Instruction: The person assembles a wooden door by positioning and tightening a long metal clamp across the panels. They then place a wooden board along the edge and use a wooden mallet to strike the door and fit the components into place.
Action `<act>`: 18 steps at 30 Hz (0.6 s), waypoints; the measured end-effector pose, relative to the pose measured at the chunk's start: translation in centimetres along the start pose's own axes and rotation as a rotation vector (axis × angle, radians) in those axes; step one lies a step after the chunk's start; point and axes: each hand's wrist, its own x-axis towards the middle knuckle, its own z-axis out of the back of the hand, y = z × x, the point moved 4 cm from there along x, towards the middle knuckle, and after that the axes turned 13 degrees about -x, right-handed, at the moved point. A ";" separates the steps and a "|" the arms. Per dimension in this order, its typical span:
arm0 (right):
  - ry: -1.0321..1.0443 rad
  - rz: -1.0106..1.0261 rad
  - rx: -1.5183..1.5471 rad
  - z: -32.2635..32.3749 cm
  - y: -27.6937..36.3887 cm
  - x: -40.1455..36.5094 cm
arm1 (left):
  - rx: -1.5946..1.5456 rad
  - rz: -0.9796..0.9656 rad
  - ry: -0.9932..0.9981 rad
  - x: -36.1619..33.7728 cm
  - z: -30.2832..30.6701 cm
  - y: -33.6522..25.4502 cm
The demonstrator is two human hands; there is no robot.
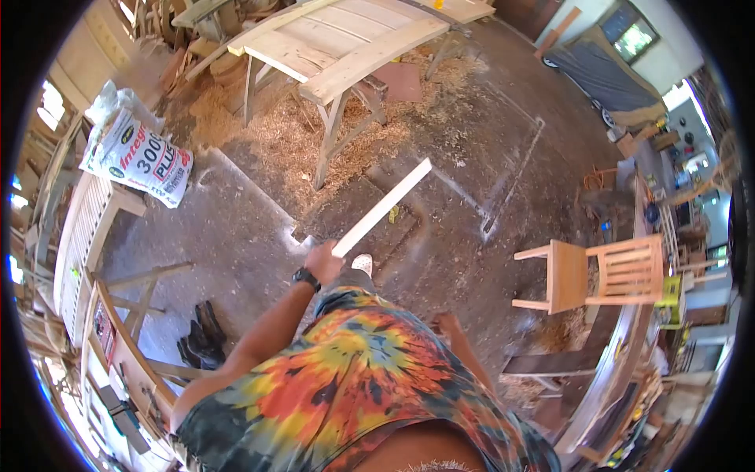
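My left hand [322, 261], with a dark watch [307, 278] on its wrist, is closed around the near end of a long, pale wooden strip [384, 208]. The strip slants forward and to the right above the floor, its far end free. At my right side hangs my right hand [448, 326], its fingers loosely curled, with nothing visible in them. A light-coloured shoe [362, 263] shows beneath my body, near the strip's held end.
Ahead stands a wooden workbench [377, 67] over wood shavings [370, 149]. A printed sack [141, 157] sits at left, and dark boots [203, 337] lie on the floor [440, 267]. A wooden chair [578, 274] is at right, near a long bench [613, 362].
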 end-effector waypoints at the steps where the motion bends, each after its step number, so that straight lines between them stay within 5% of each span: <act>1: 0.021 -0.047 -0.010 0.8 0.3 -0.2 | -0.061 -0.009 0.014 3.2 -0.3 -1.6; 11: -0.097 -0.124 -0.083 15.0 11.9 4.1 | 0.037 -0.063 0.090 33.6 -4.4 -16.8; 13: -0.128 -0.167 -0.044 18.5 15.2 7.9 | 0.079 -0.208 0.027 39.7 -5.3 -17.9; 18: 0.032 -0.220 0.369 29.2 17.8 26.0 | 0.191 -0.081 -0.066 50.8 -4.5 -24.1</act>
